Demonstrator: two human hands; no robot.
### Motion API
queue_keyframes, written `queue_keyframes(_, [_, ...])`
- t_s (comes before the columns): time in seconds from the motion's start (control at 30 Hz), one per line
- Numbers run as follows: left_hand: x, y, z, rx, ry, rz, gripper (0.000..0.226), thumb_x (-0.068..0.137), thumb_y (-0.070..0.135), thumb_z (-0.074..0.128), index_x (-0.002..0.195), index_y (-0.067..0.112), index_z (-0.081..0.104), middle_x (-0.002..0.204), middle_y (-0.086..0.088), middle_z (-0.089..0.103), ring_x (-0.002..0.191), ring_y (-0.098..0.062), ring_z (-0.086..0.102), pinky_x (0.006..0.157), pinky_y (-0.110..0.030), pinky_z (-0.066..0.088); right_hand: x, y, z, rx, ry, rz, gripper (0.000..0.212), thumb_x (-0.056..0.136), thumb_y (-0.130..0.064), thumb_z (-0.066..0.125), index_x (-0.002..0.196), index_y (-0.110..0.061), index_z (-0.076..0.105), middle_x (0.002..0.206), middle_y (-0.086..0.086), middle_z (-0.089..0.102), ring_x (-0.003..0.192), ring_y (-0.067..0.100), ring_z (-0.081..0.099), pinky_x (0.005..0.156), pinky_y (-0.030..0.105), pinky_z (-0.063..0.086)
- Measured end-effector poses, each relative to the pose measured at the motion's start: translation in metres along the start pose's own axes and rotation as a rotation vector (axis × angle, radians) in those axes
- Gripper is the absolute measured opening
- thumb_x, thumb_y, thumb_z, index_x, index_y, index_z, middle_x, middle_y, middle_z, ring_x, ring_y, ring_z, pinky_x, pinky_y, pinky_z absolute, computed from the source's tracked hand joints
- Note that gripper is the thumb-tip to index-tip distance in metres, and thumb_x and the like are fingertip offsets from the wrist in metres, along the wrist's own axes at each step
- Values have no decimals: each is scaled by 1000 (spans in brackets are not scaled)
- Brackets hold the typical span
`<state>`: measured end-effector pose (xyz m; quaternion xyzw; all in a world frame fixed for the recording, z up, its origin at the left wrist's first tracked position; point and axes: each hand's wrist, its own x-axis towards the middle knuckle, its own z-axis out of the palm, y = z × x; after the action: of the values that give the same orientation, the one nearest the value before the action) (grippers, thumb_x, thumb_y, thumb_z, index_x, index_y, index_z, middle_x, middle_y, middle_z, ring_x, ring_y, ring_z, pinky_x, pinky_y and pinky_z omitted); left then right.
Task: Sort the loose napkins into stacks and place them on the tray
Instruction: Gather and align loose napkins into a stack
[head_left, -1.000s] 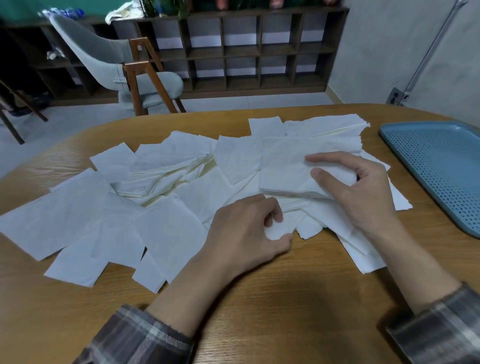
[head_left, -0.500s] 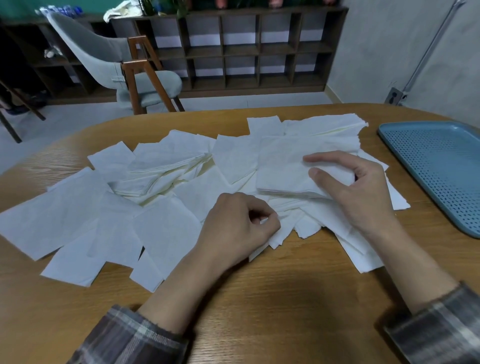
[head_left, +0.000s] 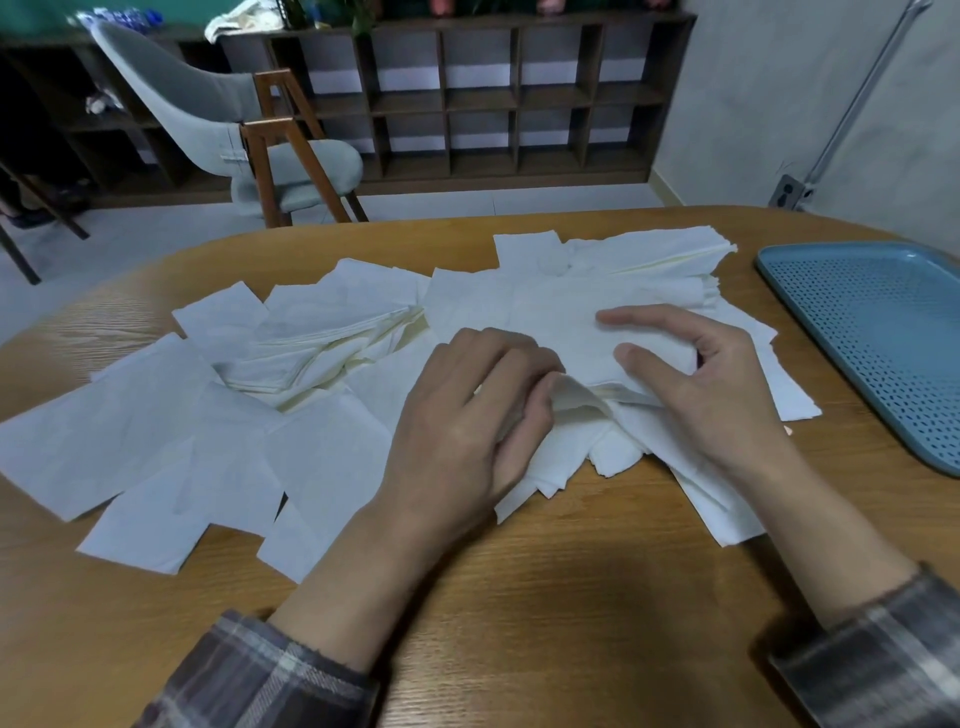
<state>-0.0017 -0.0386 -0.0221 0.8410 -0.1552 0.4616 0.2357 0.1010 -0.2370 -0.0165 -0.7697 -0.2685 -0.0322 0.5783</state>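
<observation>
Several loose white napkins (head_left: 156, 441) lie scattered over the wooden table (head_left: 571, 597), some overlapping in heaps. My right hand (head_left: 696, 384) holds a small stack of napkins (head_left: 561, 332) near the middle, thumb at its near edge and fingers on top. My left hand (head_left: 467, 415) grips one loose napkin (head_left: 566, 431) and lifts its edge up against the near side of that stack. The blue perforated tray (head_left: 883, 332) sits at the right with nothing on it.
A heap of fanned napkins (head_left: 322, 353) lies left of my hands, another pile (head_left: 649, 260) behind the stack. A grey chair with wooden legs (head_left: 249, 135) and a dark shelf unit (head_left: 493, 98) stand beyond the table's far edge.
My left hand has moved up and right from the table's near side, pulling a loose napkin with it to the stack. My right hand has stayed on the stack.
</observation>
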Motion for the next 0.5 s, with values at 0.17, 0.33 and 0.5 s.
queue_keyframes(0.17, [6, 12, -8, -279, 83, -448, 16, 110, 15, 55, 107, 8, 69, 101, 14, 69, 97, -1, 65, 82, -13, 44, -2, -7, 0, 108, -45, 35, 24, 103, -31, 61, 113, -21, 80, 122, -13, 76, 126, 3, 63, 113, 37, 46])
queue_keyframes(0.33, [10, 10, -8, -528, 137, -854, 13, 110, 22, 56, 117, 25, 67, 95, 10, 73, 84, -4, 66, 69, -22, 47, -7, -11, 4, 394, -200, 145, 34, 95, -57, 64, 104, -31, 84, 118, -2, 78, 116, 17, 72, 91, 35, 57])
queue_keyframes(0.5, [11, 8, -8, -533, -9, -844, 24, 102, 3, 58, 103, 23, 71, 105, 16, 72, 100, -5, 66, 79, -21, 49, -6, -8, 8, 265, -162, 132, 16, 96, -17, 70, 109, -12, 79, 115, 1, 80, 112, 20, 74, 98, 41, 57])
